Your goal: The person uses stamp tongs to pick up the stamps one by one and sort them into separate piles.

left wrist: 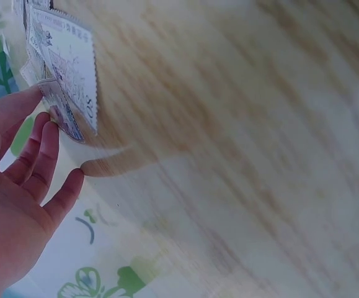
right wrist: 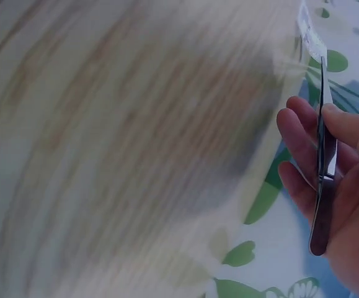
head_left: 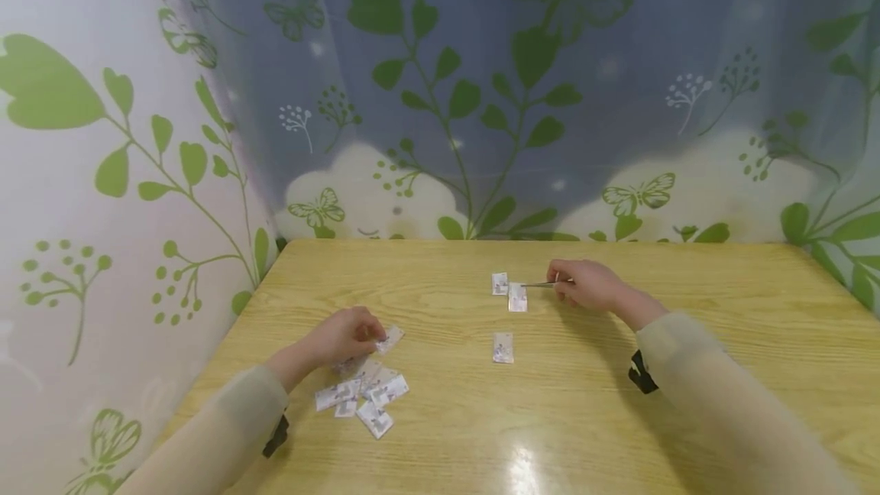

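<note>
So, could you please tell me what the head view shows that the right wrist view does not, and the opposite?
Only the head view: the left-hand grip pinching a stamp, the stamp pile close by, a lone stamp nearer the person, and both sleeves.

Only the right wrist view: the palm side of the right-hand grip and the rounded back end of the tweezers.

Both: that grip holding the tweezers, a stamp at their tips, the wooden table and the leaf-printed cloth.
</note>
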A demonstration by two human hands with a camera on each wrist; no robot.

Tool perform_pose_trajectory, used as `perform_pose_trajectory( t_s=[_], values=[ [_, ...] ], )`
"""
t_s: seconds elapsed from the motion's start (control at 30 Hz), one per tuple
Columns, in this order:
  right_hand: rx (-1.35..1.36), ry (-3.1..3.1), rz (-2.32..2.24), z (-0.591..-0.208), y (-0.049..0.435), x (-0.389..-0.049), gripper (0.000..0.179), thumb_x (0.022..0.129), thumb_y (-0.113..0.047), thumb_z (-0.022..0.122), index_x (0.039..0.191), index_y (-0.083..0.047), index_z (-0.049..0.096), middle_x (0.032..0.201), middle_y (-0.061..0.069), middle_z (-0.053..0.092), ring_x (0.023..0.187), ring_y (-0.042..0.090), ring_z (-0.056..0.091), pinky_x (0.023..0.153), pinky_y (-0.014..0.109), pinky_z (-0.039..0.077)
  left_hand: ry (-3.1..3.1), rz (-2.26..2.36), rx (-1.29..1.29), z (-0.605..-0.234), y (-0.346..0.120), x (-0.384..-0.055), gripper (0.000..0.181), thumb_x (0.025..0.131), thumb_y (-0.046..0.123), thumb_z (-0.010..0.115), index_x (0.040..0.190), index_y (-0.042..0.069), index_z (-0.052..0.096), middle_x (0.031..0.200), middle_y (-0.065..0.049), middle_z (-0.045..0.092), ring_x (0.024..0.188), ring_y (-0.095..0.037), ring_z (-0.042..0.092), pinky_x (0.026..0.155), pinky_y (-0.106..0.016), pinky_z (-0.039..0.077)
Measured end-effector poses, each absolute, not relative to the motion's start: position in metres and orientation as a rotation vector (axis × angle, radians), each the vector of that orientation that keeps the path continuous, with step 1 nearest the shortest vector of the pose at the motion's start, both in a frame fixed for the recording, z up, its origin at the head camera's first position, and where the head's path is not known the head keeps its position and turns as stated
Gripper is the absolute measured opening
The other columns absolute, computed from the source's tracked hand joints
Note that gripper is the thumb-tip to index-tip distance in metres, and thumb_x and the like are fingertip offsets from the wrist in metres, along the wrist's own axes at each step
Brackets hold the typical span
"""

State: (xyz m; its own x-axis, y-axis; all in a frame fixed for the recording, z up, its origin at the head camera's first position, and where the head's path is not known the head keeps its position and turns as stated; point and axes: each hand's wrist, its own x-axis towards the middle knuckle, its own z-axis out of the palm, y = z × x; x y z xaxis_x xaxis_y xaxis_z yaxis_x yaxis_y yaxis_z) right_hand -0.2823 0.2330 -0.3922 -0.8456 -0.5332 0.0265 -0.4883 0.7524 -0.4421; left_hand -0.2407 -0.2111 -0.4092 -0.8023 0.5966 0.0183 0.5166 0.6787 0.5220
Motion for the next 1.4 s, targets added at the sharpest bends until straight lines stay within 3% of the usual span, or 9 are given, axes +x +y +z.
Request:
perform_pose_trajectory(
  t_s=[0.27, 0.63, 1.27, 1.4],
  values=[
    [-0.781, 2.861, -0.660, -0.399, 0.224, -0.288, 0.008, 0.098, -0.004, 0.052, 0.103, -0.004, 0.058, 0.079, 0.000, 0.065, 0.065, 0.014, 0.061, 0.065, 0.037, 0.049, 2.751, 0.754, 0.927, -0.409, -0.211, -0.241, 0.014, 0.084, 0.001, 0.069, 0.093, 0.011, 0.071, 0.085, 0.003, 0.057, 0.073, -0.010, 0.051, 0.066, -0.028, 0.046],
    [-0.774, 2.861, -0.630, -0.398, 0.222, -0.290, 0.008, 0.098, -0.004, 0.051, 0.103, -0.005, 0.058, 0.077, 0.000, 0.063, 0.063, 0.014, 0.059, 0.061, 0.035, 0.047, 2.766, 0.737, 0.913, -0.408, -0.210, -0.240, 0.014, 0.084, 0.001, 0.070, 0.093, 0.011, 0.070, 0.084, 0.003, 0.057, 0.073, -0.010, 0.051, 0.067, -0.028, 0.046],
    [-0.732, 2.876, -0.680, -0.395, 0.241, -0.279, 0.009, 0.097, -0.008, 0.056, 0.105, -0.003, 0.058, 0.088, 0.006, 0.068, 0.061, 0.016, 0.060, 0.066, 0.040, 0.049, 2.749, 0.768, 0.854, -0.408, -0.208, -0.238, 0.014, 0.084, 0.002, 0.070, 0.095, 0.010, 0.069, 0.086, 0.004, 0.059, 0.072, -0.011, 0.050, 0.064, -0.029, 0.045],
    [-0.769, 2.888, -0.680, -0.390, 0.235, -0.274, 0.010, 0.098, -0.010, 0.056, 0.106, -0.005, 0.059, 0.095, 0.009, 0.069, 0.074, 0.021, 0.065, 0.071, 0.042, 0.051, 2.740, 0.777, 0.866, -0.408, -0.208, -0.239, 0.013, 0.084, 0.002, 0.070, 0.095, 0.010, 0.070, 0.086, 0.003, 0.059, 0.072, -0.011, 0.049, 0.064, -0.029, 0.044]
  ],
)
